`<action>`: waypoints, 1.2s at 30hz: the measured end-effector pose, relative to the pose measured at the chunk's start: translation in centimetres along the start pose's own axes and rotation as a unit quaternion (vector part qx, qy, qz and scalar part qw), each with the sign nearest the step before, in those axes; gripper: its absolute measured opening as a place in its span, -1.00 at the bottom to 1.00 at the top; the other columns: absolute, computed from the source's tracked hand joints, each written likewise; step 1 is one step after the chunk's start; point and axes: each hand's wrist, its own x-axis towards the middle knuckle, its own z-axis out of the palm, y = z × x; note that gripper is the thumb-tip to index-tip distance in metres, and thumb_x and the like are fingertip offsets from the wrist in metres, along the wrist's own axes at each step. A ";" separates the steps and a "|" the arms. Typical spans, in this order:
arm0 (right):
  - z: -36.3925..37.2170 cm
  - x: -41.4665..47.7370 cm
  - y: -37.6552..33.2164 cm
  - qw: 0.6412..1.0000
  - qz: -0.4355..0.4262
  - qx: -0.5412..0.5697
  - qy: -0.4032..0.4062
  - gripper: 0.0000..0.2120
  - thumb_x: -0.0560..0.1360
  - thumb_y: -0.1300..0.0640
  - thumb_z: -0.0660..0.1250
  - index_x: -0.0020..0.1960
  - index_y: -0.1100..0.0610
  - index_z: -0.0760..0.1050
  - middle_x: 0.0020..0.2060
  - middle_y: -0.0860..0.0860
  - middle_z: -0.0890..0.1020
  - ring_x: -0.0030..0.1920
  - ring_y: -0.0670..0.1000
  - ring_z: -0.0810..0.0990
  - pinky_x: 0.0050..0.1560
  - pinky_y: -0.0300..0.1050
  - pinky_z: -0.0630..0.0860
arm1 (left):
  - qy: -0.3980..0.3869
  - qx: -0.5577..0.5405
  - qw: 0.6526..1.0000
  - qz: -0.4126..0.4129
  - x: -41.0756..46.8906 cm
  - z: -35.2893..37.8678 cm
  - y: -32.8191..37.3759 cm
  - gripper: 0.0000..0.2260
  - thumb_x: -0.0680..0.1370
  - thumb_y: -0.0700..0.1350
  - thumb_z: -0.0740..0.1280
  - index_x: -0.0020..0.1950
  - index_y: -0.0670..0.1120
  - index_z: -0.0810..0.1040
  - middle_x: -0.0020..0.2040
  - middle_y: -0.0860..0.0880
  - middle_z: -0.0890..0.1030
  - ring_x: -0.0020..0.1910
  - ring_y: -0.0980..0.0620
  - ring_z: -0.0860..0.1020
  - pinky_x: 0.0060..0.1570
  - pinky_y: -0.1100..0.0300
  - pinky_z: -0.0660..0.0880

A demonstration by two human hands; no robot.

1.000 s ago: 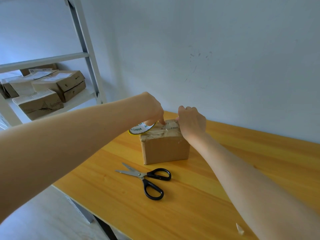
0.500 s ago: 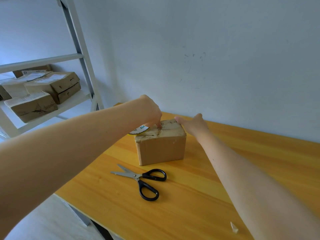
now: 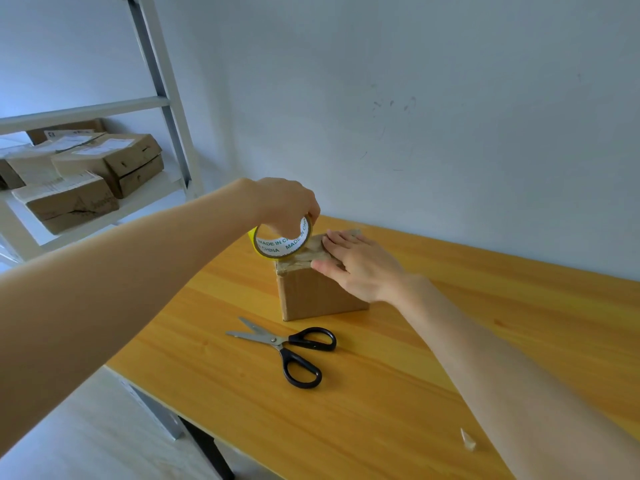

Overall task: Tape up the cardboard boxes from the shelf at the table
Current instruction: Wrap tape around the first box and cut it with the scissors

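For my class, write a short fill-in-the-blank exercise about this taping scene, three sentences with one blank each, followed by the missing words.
1. The left hand holds a roll of yellow ____ with a white printed core at the small brown cardboard box.
2. The right hand lies flat on the ____ of that box.
3. The black-handled scissors lie on the orange wooden table with their blades ____.

Missing words: tape; top; open

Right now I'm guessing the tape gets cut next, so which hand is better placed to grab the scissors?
Probably the right hand: it lies flat and empty on the box, just behind the scissors, while the left hand grips the tape roll.
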 end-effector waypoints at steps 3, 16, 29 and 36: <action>0.0 0.2 -0.1 0.999 -0.006 -0.042 -0.016 -0.28 0.58 -0.36 -0.10 0.61 -0.01 -0.10 0.59 -0.08 -0.07 0.58 -0.02 -0.08 0.54 -0.06 -0.17 | 0.033 0.032 0.999 0.005 -0.7 0.8 -1.1 -0.51 0.51 -0.33 0.18 0.35 0.11 0.38 0.11 0.03 0.43 -0.03 0.00 0.39 -0.25 0.16 0.30; -0.6 -0.4 -0.8 0.999 0.000 -0.036 0.007 -0.32 0.59 -0.29 0.05 0.59 0.03 0.05 0.58 -0.07 0.07 0.57 0.01 0.02 0.52 -0.05 -0.03 | 0.053 0.181 0.981 0.044 -1.4 2.3 -1.5 -0.47 0.58 -0.17 0.29 0.46 0.22 0.25 0.43 0.03 0.29 0.30 -0.03 0.31 -0.08 0.14 0.42; 5.6 -6.2 -4.8 0.985 -0.106 0.014 0.133 -0.73 0.61 0.02 0.25 0.05 0.23 0.54 -0.05 0.07 0.56 -0.08 0.06 0.54 -0.12 -0.04 0.56 | 0.115 0.150 0.982 0.027 -2.1 3.6 0.3 -0.67 0.63 0.09 0.09 0.26 0.03 0.52 0.36 -0.01 0.43 0.40 -0.03 0.30 0.43 -0.08 0.14; 6.2 -5.9 -7.7 0.999 -0.002 -0.036 0.015 -0.63 0.61 -0.08 0.22 0.20 0.21 0.47 0.14 0.09 0.50 0.20 0.10 0.41 0.17 -0.03 0.36 | 0.154 0.200 0.967 0.005 -2.0 5.2 1.2 -0.72 0.62 0.05 0.15 0.24 0.03 0.54 0.35 -0.02 0.46 0.42 -0.09 0.28 0.43 -0.24 0.09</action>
